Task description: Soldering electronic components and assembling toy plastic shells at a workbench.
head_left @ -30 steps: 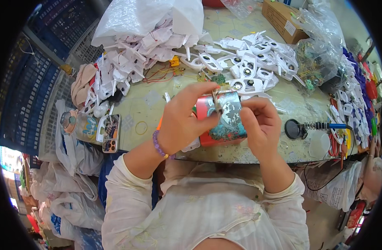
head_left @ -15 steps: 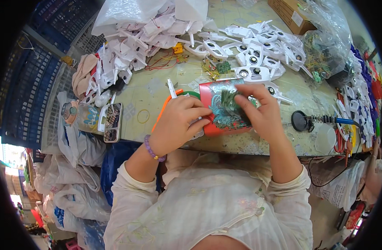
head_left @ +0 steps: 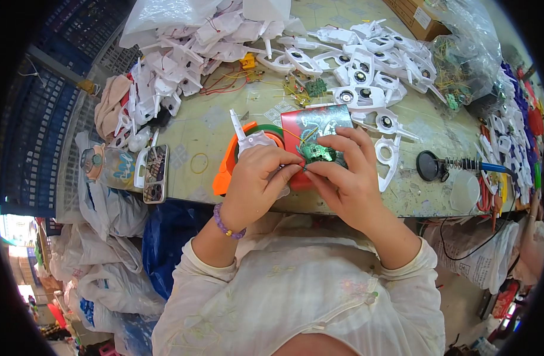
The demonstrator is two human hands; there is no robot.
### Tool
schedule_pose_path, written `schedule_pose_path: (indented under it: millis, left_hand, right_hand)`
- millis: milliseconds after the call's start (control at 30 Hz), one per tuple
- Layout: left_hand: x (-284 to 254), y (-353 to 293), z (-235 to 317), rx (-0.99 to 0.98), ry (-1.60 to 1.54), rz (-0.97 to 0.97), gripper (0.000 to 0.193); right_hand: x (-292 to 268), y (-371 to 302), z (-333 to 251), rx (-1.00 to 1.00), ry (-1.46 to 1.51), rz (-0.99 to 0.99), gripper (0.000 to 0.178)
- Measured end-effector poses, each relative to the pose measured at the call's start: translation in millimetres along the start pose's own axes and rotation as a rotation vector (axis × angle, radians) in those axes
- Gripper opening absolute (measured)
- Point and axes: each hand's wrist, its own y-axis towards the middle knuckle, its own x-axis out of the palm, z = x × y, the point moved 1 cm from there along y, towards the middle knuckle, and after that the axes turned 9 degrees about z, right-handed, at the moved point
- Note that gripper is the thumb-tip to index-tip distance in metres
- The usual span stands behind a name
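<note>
Casings (head_left: 362, 62) beyond circuit board (head_left: 318, 153); phone (head_left: 156, 173) at left.

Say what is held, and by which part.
The right hand apparently holds a green circuit board by its right side; what the left hand pinches is unclear.

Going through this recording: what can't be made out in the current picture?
Head view: whatever is between the meeting fingers; too small, and they cover it.
Head view: the lower end of the white plastic part; the left hand hides it.
Head view: the far end of the cardboard box; the upper edge cuts it off.
</note>
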Motion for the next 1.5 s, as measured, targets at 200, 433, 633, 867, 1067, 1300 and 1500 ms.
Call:
schedule_pose_path:
  millis: [200, 433, 633, 867, 1067, 1300, 1500]
  left_hand:
    - [-3, 0, 1, 0.097, 0.104, 0.022, 0.011]
    - [-1, 1, -4, 0.058, 0.006, 0.028, 0.012]
    - [-3, 2, -7, 0.032, -0.003, -0.005, 0.011]
    - [-1, 0, -7, -0.056, -0.076, 0.036, 0.007]
    - [-1, 5, -3, -0.151, -0.16, 0.063, 0.009]
    - [-1, 9, -7, -0.074, -0.088, -0.034, 0.01]
    - [7, 13, -3, 0.082, -0.063, 0.005, 0.009]
  right_hand:
    - [5, 3, -11, 0.031, 0.019, 0.057, 0.019]
    - [0, 0, -5, 0.006, -0.056, -0.04, 0.027]
    - [-1, 4, -5, -0.033, -0.083, -0.022, 0.024]
    - [-1, -5, -4, 0.041, -0.053, -0.02, 0.021]
    - [-3, -20, -21, -0.094, -0.11, -0.08, 0.019]
    - [-10, -27, -18, 0.021, -0.009, -0.089, 0.022]
    - [-6, -4, -1, 0.16, -0.111, 0.107, 0.025]
